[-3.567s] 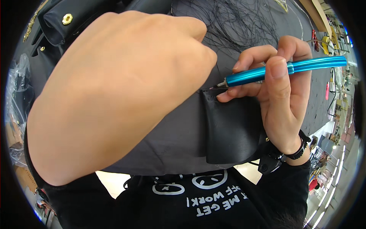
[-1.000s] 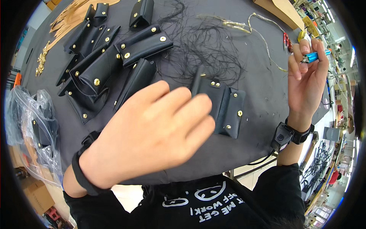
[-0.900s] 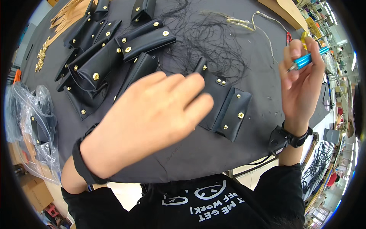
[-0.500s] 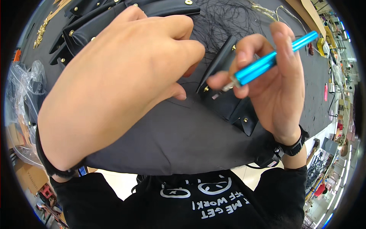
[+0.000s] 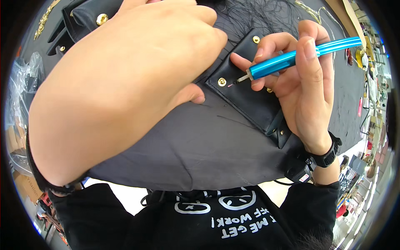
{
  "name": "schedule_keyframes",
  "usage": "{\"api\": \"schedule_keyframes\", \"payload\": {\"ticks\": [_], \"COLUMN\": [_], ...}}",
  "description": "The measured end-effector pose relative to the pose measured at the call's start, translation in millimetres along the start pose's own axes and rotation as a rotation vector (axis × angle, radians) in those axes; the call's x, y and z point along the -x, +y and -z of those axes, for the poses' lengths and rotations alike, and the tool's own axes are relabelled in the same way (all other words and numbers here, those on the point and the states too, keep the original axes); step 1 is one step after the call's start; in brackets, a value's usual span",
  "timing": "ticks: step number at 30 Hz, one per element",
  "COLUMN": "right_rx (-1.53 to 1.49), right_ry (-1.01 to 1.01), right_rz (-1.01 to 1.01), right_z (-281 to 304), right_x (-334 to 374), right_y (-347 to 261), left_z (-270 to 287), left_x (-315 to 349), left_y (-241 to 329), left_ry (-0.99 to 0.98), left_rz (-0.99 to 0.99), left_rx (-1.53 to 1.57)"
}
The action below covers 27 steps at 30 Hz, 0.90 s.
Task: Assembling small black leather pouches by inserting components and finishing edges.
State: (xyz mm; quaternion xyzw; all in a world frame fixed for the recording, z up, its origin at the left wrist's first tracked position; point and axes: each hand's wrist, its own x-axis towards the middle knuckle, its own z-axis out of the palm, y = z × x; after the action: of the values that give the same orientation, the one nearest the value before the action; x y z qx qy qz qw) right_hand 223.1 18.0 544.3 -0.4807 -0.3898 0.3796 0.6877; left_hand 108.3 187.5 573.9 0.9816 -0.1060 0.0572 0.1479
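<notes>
My right hand is closed round a blue pen-shaped tool, slanted with its thin metal tip towards the lower left. The tip is just above a gold snap stud of a flat black leather pouch. The fingers of this hand partly cover the pouch, which lies tilted on the dark table cover. My left hand is over the table beside the pouch, back upward. Its fingers are curled and its thumb stands apart below them; what they hold, if anything, is hidden.
More black pouches with gold studs lie at the far left, partly behind my left hand. Loose black threads cover the far middle of the dark cloth. Clear plastic bags are at the left edge. Gold hardware lies far left.
The tool's tip has come over the pouch's stud, and the pouch has turned so more of its face shows. My left hand has shifted slightly away and left.
</notes>
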Motion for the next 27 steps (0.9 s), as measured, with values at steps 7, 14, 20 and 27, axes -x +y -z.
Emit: {"api": "schedule_keyframes", "payload": {"ticks": [7, 14, 20, 27], "right_rx": [0.160, 0.267, 0.315, 0.347], "right_ry": [0.045, -0.053, -0.018, -0.062], "right_rz": [0.017, 0.047, 0.049, 0.087], "right_z": [-4, -2, 0, 1], "right_x": [5, 3, 5, 3], "right_y": [8, 7, 8, 9], "left_z": [13, 35, 46, 52], "left_x": [20, 19, 14, 14], "left_y": [-6, -6, -12, -15], "left_ry": [-0.181, -0.310, -0.465, -0.525], "left_rz": [0.057, 0.142, 0.125, 0.111], "left_rx": [-0.191, -0.097, 0.086, 0.133]}}
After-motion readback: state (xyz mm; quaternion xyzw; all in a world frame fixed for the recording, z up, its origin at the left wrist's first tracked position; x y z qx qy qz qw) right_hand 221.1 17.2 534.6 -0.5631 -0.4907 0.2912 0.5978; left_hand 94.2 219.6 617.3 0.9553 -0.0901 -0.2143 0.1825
